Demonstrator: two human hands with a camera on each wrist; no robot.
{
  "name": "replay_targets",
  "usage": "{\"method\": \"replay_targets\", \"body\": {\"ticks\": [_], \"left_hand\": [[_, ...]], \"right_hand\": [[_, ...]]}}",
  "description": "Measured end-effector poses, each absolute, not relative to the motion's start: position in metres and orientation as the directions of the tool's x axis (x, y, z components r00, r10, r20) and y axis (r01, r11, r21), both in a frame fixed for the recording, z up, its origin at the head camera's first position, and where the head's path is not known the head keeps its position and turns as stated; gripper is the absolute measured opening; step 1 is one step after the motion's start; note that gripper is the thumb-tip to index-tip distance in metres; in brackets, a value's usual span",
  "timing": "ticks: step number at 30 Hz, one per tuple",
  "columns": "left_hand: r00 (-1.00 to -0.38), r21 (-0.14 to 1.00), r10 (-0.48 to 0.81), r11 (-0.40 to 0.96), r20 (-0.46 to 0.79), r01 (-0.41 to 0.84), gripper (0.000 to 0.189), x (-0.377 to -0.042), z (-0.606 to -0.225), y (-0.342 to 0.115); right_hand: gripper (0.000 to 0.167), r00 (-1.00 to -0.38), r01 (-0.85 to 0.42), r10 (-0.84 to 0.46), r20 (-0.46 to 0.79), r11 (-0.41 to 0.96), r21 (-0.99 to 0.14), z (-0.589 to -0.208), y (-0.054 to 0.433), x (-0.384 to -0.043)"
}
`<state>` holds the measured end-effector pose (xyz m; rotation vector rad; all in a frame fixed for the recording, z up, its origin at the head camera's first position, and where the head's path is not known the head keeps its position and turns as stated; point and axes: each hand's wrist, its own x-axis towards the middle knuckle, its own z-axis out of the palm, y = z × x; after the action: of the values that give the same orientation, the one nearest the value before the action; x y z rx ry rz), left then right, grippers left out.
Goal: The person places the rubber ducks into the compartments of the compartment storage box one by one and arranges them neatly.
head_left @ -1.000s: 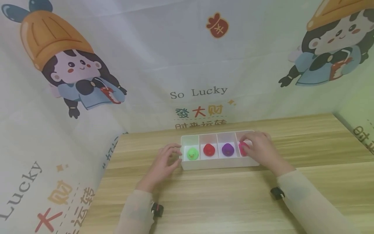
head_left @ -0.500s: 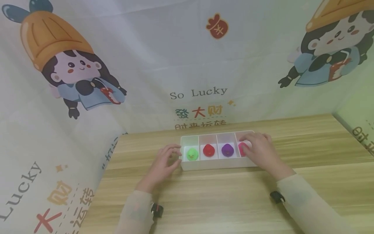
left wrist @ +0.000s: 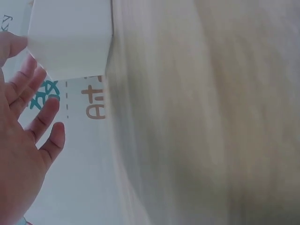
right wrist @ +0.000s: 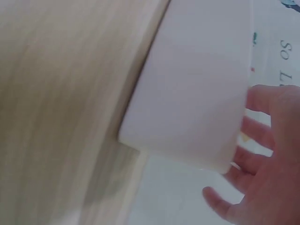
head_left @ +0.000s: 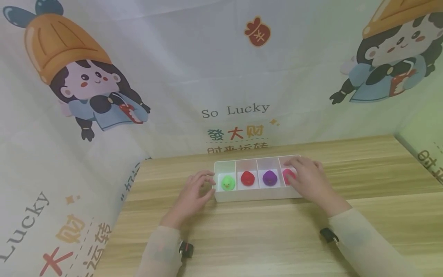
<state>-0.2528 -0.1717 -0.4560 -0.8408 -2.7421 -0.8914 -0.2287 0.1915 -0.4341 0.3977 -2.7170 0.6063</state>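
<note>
A white divided box point(head_left: 257, 194) lies across the table. From left to right, its compartments hold a green toy duck point(head_left: 228, 183), a red toy duck point(head_left: 247, 178), a purple toy duck point(head_left: 270, 178) and a pink toy duck point(head_left: 288, 176). Loosely bent fingers of my left hand point(head_left: 194, 194) are right at the box's left end; the left wrist view shows that hand point(left wrist: 21, 140) spread beside the box's wall point(left wrist: 72, 42). Over the right compartment, my right hand point(head_left: 309, 179) has thumb and fingers apart, partly hiding the pink duck. In the right wrist view, its fingers point(right wrist: 260, 98) overlap the rim.
The box sits toward the back of the wooden table point(head_left: 242, 234). Behind it hangs a white printed cloth point(head_left: 194, 69), which also covers the left side. Each sleeved forearm has a small black device point(head_left: 187, 249) at the wrist.
My right fingertips have lifted and parted slightly over the pink duck, so more of it shows. My left hand and the ducks stay nearly where they were.
</note>
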Motion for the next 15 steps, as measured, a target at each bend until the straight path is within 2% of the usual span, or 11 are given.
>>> {"method": "replay_targets", "body": {"ticks": [8, 15], "left_hand": [[-0.849, 0.393, 0.43, 0.755, 0.307, 0.525, 0.017, -0.25, -0.447, -0.163], [-0.867, 0.275, 0.395, 0.835, 0.304, 0.476, 0.033, -0.242, -0.429, -0.145]], "right_hand": [[0.051, -0.942, -0.272, -0.179, 0.284, 0.903, -0.331, -0.421, 0.18, -0.218], [0.064, -0.946, -0.264, -0.187, 0.264, 0.917, -0.298, -0.419, 0.167, -0.21]]}}
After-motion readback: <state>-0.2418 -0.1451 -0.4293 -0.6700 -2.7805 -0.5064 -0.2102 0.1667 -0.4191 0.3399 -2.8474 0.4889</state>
